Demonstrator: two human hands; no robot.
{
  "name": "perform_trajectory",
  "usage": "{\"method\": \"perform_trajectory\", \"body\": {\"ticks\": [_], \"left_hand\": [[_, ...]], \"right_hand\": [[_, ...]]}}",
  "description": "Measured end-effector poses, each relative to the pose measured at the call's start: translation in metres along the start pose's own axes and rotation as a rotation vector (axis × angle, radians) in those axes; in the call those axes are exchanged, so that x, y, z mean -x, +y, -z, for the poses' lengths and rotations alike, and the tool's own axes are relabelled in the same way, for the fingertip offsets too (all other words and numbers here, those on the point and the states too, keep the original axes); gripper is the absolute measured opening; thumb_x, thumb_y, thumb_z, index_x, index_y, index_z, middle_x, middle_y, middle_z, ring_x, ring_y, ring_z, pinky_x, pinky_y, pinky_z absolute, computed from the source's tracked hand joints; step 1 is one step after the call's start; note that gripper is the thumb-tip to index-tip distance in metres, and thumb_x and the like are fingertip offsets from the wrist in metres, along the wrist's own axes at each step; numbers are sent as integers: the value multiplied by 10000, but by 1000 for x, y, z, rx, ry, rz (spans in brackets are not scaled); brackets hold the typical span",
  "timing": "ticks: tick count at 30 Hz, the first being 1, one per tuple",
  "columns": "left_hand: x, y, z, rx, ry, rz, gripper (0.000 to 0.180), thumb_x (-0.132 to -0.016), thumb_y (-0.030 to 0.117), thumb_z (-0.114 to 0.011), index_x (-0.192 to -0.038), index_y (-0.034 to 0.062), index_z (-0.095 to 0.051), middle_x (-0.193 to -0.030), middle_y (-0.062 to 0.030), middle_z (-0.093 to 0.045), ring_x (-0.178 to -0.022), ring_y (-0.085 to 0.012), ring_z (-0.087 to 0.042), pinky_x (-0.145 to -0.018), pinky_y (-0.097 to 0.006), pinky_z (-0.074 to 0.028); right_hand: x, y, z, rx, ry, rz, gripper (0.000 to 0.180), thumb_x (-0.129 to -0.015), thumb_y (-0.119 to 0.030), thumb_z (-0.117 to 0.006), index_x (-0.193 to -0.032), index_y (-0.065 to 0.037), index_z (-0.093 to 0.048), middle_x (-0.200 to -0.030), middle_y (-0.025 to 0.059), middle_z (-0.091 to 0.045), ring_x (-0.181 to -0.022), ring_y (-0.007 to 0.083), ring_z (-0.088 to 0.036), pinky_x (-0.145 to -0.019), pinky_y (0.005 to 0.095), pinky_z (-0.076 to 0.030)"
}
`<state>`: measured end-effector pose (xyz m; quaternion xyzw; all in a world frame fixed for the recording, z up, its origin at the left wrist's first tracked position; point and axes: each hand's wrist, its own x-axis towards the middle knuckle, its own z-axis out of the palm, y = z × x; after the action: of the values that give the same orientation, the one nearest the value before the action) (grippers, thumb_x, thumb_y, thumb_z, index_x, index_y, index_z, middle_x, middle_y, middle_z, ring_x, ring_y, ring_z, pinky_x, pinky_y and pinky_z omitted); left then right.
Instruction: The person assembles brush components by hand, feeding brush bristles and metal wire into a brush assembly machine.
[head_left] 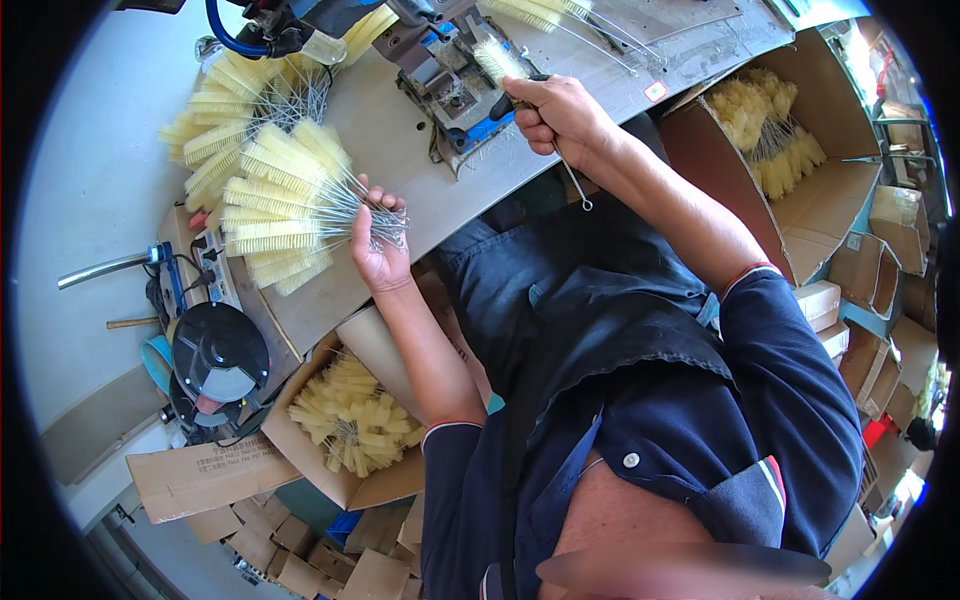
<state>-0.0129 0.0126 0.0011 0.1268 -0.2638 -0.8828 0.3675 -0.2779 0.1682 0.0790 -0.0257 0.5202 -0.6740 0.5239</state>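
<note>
**Single brush (497,62) slanting across the metal machine (450,90)**

I'm weighing one relation: the brush's long axis is running obliquely to the machine. Its pale bristle head is lying over the machine's right side, pointing up and left, while its looped wire end is hanging to the near right, past the edge of the counter (390,140). I'm not able to tell whether the bristles are touching metal. The right hand (562,115), just right of the machine, is clamping the brush mid-length, its axis passing through the grip. A black handle (507,104) is showing by those fingers; whether it is being held too, I'm not making out. The left hand (383,238), left and near of the machine, is gripping the wire stems of a bunch of brushes (285,195) fanning leftward. The hands are standing well apart.
</note>
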Motion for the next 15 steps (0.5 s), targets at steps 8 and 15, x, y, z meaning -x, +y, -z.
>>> {"method": "perform_trajectory", "body": {"ticks": [8, 15], "left_hand": [[4, -1, -13, -19, 119, -76, 454, -975, 131, -578, -1390, -14, -465, -1152, -136, -602, -1049, -262, -608, -976, -439, -504], [5, 0, 11, 37, 79, -85, 407, -965, 114, -594, -1347, 6, -503, -1183, -132, -593, -1094, -255, -588, -962, -446, -496]], "right_hand": [[3, -6, 15, 84, -48, 0, 325, -960, -270, -657, -751, -72, -508, -605, -2, -456, -435, 79, -355, -379, 271, -251], [-41, -49, 59, 830, 332, 472, 624, -889, -587, -671, -657, -9, -628, -507, 20, -515, -428, 130, -495, -415, 285, -410]]}}
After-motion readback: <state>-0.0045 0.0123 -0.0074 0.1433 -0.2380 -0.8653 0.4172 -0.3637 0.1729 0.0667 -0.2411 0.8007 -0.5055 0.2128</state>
